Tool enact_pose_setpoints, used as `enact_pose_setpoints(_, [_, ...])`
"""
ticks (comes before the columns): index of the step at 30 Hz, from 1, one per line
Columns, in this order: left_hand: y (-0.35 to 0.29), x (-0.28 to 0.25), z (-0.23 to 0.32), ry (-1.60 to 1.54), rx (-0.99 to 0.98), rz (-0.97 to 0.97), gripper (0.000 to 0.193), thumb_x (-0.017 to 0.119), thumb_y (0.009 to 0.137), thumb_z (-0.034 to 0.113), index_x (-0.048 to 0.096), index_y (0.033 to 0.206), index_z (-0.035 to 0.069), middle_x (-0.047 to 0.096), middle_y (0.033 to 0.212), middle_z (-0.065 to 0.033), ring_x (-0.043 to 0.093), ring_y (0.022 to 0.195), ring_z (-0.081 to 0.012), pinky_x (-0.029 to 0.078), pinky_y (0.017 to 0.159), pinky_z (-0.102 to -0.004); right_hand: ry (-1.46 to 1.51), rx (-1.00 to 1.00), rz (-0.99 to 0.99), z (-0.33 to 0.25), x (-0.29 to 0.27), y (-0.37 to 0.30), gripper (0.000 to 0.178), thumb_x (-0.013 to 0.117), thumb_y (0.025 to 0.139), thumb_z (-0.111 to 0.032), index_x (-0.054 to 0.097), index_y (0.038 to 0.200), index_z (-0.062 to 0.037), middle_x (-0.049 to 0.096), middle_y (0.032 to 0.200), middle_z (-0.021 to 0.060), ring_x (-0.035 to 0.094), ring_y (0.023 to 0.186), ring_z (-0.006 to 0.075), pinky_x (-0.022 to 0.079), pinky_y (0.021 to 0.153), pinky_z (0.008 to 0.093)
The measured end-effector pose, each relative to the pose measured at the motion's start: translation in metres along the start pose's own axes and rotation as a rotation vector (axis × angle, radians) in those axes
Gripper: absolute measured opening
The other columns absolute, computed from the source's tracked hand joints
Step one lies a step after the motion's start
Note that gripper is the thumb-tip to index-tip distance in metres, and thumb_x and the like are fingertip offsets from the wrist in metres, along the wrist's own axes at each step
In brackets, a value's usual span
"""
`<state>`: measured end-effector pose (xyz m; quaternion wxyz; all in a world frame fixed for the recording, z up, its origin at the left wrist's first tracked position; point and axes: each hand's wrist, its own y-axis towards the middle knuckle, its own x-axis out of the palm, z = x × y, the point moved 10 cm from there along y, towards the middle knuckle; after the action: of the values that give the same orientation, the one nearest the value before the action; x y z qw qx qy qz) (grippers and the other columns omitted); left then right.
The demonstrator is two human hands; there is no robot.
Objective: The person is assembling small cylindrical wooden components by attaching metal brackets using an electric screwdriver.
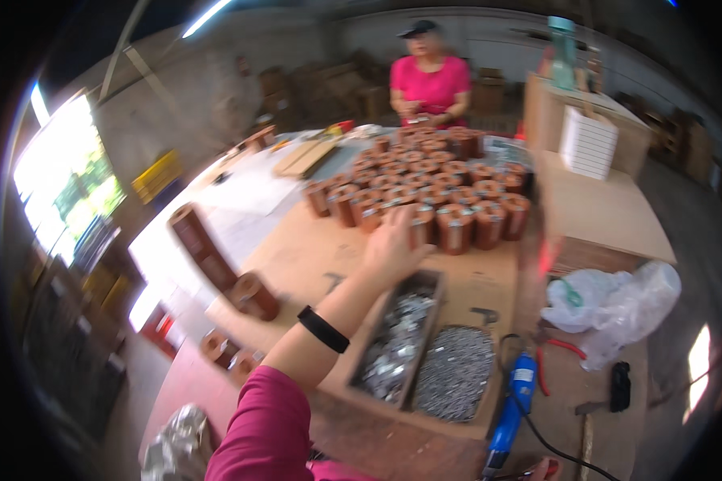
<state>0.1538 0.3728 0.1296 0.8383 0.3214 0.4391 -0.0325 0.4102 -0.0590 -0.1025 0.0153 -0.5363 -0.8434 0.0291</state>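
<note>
Brown are the many short cylinders (455, 228), standing upright in a crowded group on the table (293, 240), toward its far side. From where I stand, the left hand (397, 247) reaches over the board to the front row of this group. Its thumb stands apart from the fingers, so the hand looks spread; whether it touches a cylinder, I cannot tell (the picture is a little blurred there). Of the right hand (549, 470) only a small part shows at the lower edge, and I cannot tell if it is pinching something.

Between the body and the group sits a wooden tray (427, 341) of two compartments: shiny metal pieces (399, 341) in the left one, small grey metal bits (455, 373) in the right one. The left forearm, with a black band (323, 329), passes just beside it. To the right of the tray lies a blue tool (513, 405) with a dark cord, then red-handled pliers (567, 347) and pale plastic bags (590, 298). On the left side, a tall brown tube (203, 247) stands near a shorter one (255, 296). Across the table, a co-worker (431, 84) in pink stands behind the group.
</note>
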Motion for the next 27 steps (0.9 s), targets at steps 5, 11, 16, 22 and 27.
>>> enact_pose_setpoints(5, [-0.115,-0.132,0.013,-0.097,0.002,0.199,0.055,0.067,0.069,0.021,0.043,0.117,0.005,0.045,0.118,-0.0162,0.045,0.106,-0.0339,0.037,0.089,-0.0389,0.071,-0.063,-0.064,-0.011,0.010,0.004,0.018,0.054,0.085,-0.020,0.048,0.087,-0.0028,0.047,0.063,0.0027,0.043,0.049,0.0095,0.036,0.041,0.0212])
enact_pose_setpoints(11, [-0.280,-0.241,-0.086,0.262,-0.357,0.510,0.045,0.069,0.065,0.010,0.051,0.106,0.000,0.051,0.107,-0.0175,0.051,0.101,-0.0313,0.042,0.085,-0.0355,0.169,-0.087,0.003,-0.048,0.016,-0.001,0.022,0.057,0.083,-0.022,0.047,0.083,-0.0023,0.044,0.061,0.0037,0.041,0.048,0.0107,0.035,0.041,0.0215])
enact_pose_setpoints(16, [-0.355,-0.241,-0.144,0.254,-0.619,0.379,0.043,0.071,0.065,0.019,0.054,0.102,0.003,0.050,0.109,-0.0173,0.050,0.102,-0.0327,0.041,0.086,-0.0376,0.030,-0.316,0.006,-0.075,0.000,0.012,0.022,0.058,0.082,-0.014,0.047,0.091,0.0018,0.052,0.074,0.0111,0.053,0.060,0.0190,0.047,0.050,0.0270])
enact_pose_setpoints(22, [-0.346,-0.183,-0.144,0.136,-0.583,0.307,0.057,0.076,0.060,0.024,0.053,0.109,0.008,0.036,0.123,-0.0217,0.039,0.114,-0.0368,0.039,0.091,-0.0404,0.134,-0.153,-0.026,-0.066,0.010,0.005,0.019,0.056,0.085,-0.018,0.048,0.096,-0.0037,0.050,0.081,0.0047,0.047,0.070,0.0082,0.042,0.060,0.0221])
enact_pose_setpoints(27, [-0.335,-0.159,-0.141,0.095,-0.611,0.280,0.063,0.078,0.057,0.025,0.050,0.111,0.009,0.029,0.128,-0.0257,0.034,0.118,-0.0383,0.038,0.093,-0.0420,0.141,-0.123,-0.102,-0.053,0.021,-0.015,0.023,0.056,0.081,-0.004,0.042,0.098,0.0024,0.052,0.092,0.0150,0.058,0.085,0.0252,0.052,0.070,0.0368])
